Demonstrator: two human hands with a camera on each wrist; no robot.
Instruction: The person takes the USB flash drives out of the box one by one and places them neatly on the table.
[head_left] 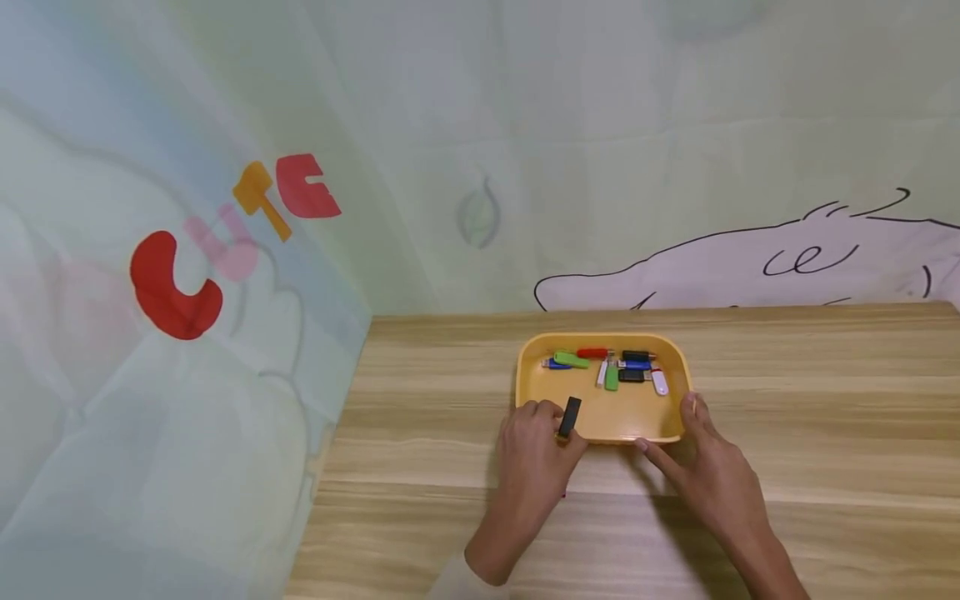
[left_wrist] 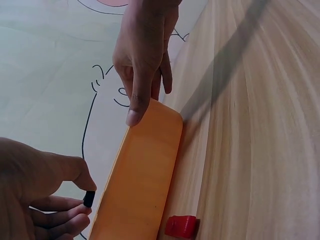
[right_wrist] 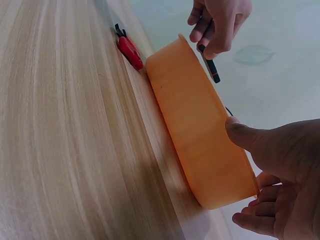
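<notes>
A black USB stick (head_left: 570,417) stands tilted between the thumb and fingers of my left hand (head_left: 528,454), above the near left part of a yellow plastic tray (head_left: 615,418). My right hand (head_left: 720,483) holds the tray's near right corner, thumb at the front rim and fingers along the right side. Inside the tray several USB sticks lie toward the back: a green one (head_left: 572,360), a red one (head_left: 592,353), a white one (head_left: 659,382), and others in blue and black. The right wrist view shows the pinched stick (right_wrist: 210,65) just over the rim.
A red object (right_wrist: 130,52) with a black end lies on the wooden table (head_left: 825,417) near the tray's front; in the head view the left hand mostly hides it. Printed cloth (head_left: 637,150) hangs behind the table and at its left side.
</notes>
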